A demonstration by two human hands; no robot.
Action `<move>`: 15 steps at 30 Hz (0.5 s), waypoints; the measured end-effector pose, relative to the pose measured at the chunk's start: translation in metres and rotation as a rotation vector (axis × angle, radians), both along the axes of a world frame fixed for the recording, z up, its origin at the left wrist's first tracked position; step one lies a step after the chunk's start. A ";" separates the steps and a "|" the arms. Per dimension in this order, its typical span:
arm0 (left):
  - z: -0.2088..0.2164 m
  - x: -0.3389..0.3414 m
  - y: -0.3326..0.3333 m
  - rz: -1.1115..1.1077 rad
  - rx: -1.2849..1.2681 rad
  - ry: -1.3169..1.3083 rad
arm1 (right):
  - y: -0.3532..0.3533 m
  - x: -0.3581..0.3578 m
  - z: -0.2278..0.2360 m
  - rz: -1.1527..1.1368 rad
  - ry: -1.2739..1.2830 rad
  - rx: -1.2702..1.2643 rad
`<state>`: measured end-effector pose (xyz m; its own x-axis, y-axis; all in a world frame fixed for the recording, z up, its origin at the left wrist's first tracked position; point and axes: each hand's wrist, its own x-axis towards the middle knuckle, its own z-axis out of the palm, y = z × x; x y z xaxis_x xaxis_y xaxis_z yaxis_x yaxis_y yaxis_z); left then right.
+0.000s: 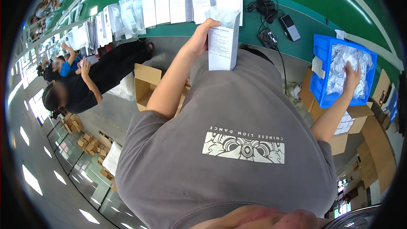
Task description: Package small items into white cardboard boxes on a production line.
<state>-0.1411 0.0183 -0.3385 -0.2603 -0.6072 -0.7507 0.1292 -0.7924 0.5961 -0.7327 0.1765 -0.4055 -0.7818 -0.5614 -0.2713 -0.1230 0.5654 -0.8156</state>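
Observation:
My left hand (201, 40) is closed around the side of a tall white box (223, 48) with printed text on its face. The box stands upright close to my shirt, and clear plastic (229, 17) shows at its top end. Off to the right, my right hand (352, 76) reaches into a blue plastic bin (319, 85) full of clear plastic packets (337, 74). Its fingers are around a whitish packet (350, 56), whose contents I cannot make out.
White boxes (162, 7) and bagged items (129, 15) line the green table (303, 12). Black cables (263, 6) and a grey-black handheld device (289, 28) lie right of them. Open cartons (146, 82) stand below on both sides. Another person (101, 74) works at the left.

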 end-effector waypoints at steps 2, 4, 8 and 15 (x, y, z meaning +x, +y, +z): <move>-0.009 0.008 -0.006 -0.142 0.004 0.029 | -0.062 0.115 0.099 0.233 -0.325 -0.348; -0.002 0.005 -0.012 -0.252 -0.042 -0.023 | -0.094 0.213 0.140 0.639 -0.566 -0.531; 0.037 -0.005 -0.010 -0.354 -0.183 -0.144 | -0.162 0.345 0.188 1.298 -0.318 -0.262; 0.035 0.025 0.005 -0.192 -0.238 -0.070 | -0.207 0.418 0.178 1.941 0.202 0.015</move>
<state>-0.1162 0.0235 -0.3038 -0.3400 -0.7125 -0.6138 -0.0576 -0.6357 0.7698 -0.3144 -0.0310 -0.2278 0.7794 -0.5584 -0.2840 -0.5628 -0.4250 -0.7090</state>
